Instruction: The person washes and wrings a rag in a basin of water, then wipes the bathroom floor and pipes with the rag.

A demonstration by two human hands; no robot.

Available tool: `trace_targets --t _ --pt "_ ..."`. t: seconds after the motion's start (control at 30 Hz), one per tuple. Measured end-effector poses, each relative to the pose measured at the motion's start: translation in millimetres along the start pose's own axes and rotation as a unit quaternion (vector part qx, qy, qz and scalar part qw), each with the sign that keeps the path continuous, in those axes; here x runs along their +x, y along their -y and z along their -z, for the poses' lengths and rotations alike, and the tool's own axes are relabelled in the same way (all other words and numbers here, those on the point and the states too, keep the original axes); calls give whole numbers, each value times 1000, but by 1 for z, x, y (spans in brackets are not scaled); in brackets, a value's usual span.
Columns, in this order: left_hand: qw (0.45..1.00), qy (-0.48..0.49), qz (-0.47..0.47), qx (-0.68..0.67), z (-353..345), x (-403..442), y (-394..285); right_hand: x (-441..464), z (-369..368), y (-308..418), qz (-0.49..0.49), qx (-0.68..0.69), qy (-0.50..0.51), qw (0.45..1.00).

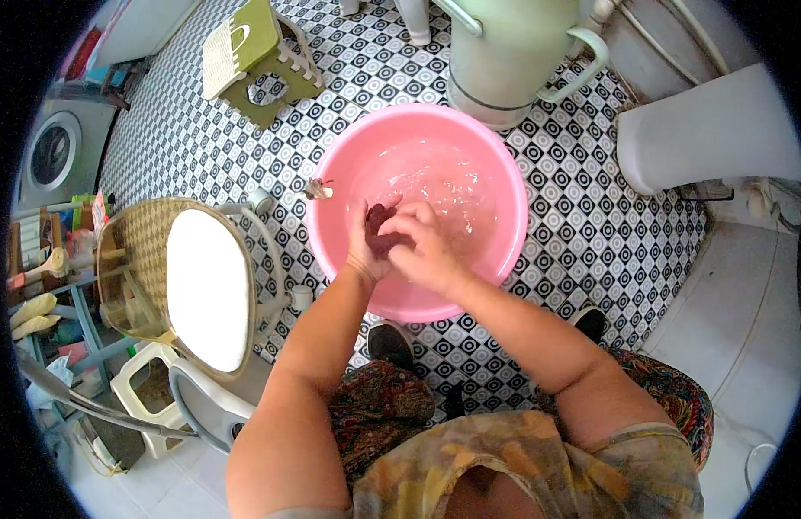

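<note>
A: Grip?
B: Left hand (pixel 366 249) cups the wadded maroon cloth (pixel 379 230); right hand (pixel 428 245) grasps it with curled fingers.
A: Location?
B: Within the pink basin (pixel 515 203), left side, by shallow water (pixel 448 186); patterned tiles (pixel 565 203) beneath.
A: Technique?
B: Knead low, fold by fold; drips should stay inside.

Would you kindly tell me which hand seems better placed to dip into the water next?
Probably the right hand: it lies nearer the middle of the pink basin, with water beside it, while the left hand cups the dark bundle nearer the left side.
</note>
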State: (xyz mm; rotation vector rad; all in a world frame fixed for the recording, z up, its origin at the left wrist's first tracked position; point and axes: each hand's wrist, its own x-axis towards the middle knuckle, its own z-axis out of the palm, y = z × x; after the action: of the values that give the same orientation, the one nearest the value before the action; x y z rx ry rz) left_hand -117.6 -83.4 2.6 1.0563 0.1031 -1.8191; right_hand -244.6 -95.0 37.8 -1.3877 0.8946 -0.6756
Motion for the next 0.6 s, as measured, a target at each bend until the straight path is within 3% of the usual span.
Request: trace_targets --t 0.07,0.1,0.23,0.6 --pt "996 47 13 -71 8 12 4 -5 -15 14 151 -126 -105 975" --pt "996 51 12 -75 6 14 6 -8 -22 22 164 -121 -141 969" --pt "996 51 -1 -71 -2 19 13 -5 -28 21 170 -187 -217 943" --pt "993 42 -102 -47 12 55 29 12 -9 6 184 -226 -243 925"
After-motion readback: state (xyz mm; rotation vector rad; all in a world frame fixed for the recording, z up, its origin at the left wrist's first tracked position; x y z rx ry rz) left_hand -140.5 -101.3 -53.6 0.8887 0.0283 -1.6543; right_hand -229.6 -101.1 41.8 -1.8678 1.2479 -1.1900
